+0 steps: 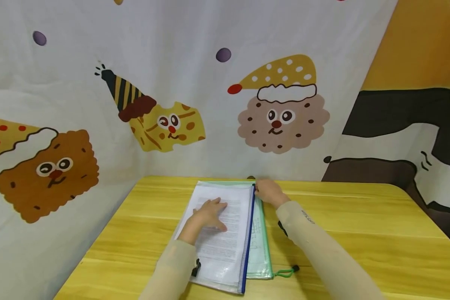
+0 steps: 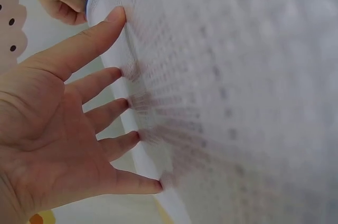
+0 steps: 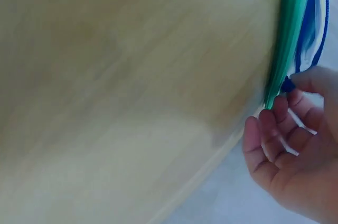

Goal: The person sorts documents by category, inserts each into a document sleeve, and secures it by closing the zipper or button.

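Note:
A clear mesh zip pouch [image 1: 221, 254] with a blue zip edge and printed paper inside lies on top of a green-edged zip pouch [image 1: 261, 258]. My left hand [image 1: 208, 214] rests on the upper pouch with its fingers spread. In the left wrist view, the fingertips [image 2: 138, 135] press against the mesh. At the far end of the blue zip is my right hand [image 1: 269, 192]. Its thumb and forefinger pinch the small blue zip pull [image 3: 288, 84], close by the green edge in the right wrist view.
Both pouches lie on a yellow wood-grain table [image 1: 360, 233]. A green cord [image 1: 283, 273] with a dark end sticks out from the lower pouch's near corner. Behind the table hangs a white cloth [image 1: 180, 50] printed with cartoon biscuits and cheese.

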`<move>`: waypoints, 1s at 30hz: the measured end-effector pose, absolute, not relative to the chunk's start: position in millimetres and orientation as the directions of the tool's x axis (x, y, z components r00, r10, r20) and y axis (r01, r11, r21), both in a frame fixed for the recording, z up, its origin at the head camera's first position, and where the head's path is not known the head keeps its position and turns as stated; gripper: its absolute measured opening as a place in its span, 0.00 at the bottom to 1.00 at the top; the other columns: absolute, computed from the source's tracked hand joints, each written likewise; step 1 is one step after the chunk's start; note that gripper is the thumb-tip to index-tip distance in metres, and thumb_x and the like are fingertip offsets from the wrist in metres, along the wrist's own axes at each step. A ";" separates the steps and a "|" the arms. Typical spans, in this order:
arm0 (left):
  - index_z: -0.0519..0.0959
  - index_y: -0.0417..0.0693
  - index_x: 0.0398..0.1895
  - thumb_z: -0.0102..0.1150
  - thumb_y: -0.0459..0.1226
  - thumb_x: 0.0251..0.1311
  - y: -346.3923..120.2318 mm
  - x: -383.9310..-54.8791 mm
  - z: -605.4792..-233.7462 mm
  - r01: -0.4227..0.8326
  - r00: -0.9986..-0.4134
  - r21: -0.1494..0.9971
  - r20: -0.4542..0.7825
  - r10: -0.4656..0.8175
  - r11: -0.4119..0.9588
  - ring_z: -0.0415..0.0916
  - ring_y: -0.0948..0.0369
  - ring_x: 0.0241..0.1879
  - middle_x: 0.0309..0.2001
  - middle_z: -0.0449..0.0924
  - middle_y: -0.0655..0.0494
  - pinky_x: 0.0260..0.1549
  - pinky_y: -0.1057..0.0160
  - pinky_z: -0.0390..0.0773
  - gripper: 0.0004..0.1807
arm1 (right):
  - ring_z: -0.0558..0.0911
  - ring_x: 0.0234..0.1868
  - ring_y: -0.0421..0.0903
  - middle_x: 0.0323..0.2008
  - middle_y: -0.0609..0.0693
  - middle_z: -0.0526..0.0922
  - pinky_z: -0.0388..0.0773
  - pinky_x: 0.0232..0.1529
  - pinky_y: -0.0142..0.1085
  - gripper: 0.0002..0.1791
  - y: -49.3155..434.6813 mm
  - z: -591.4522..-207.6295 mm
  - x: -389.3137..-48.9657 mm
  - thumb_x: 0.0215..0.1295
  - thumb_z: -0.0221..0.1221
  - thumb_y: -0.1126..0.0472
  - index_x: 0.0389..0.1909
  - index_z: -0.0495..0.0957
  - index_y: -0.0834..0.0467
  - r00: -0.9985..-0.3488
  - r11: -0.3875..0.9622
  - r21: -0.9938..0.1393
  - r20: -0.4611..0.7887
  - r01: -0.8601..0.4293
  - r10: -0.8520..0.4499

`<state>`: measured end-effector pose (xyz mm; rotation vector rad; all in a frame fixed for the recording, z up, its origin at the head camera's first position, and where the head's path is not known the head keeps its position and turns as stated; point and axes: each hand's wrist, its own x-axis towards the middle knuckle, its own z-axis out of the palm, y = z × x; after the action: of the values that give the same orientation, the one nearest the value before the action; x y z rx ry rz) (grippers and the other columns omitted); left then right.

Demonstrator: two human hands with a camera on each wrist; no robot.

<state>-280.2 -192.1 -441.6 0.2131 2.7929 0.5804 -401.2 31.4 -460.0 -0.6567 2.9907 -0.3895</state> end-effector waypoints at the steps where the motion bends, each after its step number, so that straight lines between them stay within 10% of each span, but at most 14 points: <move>1: 0.63 0.54 0.69 0.74 0.46 0.42 -191.3 -280.2 -440.9 0.082 -0.949 0.403 -0.249 0.195 0.912 0.43 0.42 0.72 0.73 0.50 0.50 0.56 0.23 0.43 0.47 | 0.68 0.26 0.45 0.22 0.49 0.68 0.63 0.28 0.35 0.10 31.8 -459.8 -400.7 0.64 0.57 0.60 0.24 0.70 0.57 -0.897 0.871 -0.230 0.019 -0.435 -0.443; 12: 0.62 0.59 0.70 0.73 0.48 0.44 -184.7 -283.1 -437.7 0.021 -0.947 0.369 -0.290 0.137 0.929 0.40 0.44 0.73 0.74 0.47 0.52 0.58 0.25 0.44 0.46 | 0.69 0.30 0.44 0.21 0.42 0.71 0.67 0.40 0.37 0.15 34.7 -449.4 -379.9 0.51 0.67 0.59 0.17 0.69 0.50 -0.722 0.732 -0.026 0.189 -0.681 -0.665; 30: 0.63 0.55 0.69 0.74 0.49 0.42 -186.3 -282.0 -440.1 0.056 -0.954 0.368 -0.253 0.158 0.928 0.47 0.42 0.71 0.73 0.50 0.48 0.55 0.24 0.48 0.47 | 0.70 0.28 0.38 0.22 0.40 0.72 0.69 0.32 0.30 0.08 46.4 -444.9 -326.4 0.58 0.63 0.62 0.24 0.75 0.50 -0.691 0.642 -0.348 0.026 -0.683 -0.722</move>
<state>-282.0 -186.3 -440.1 0.1584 2.8067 0.5235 -326.4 46.4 -444.9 -1.1781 2.7409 -0.5082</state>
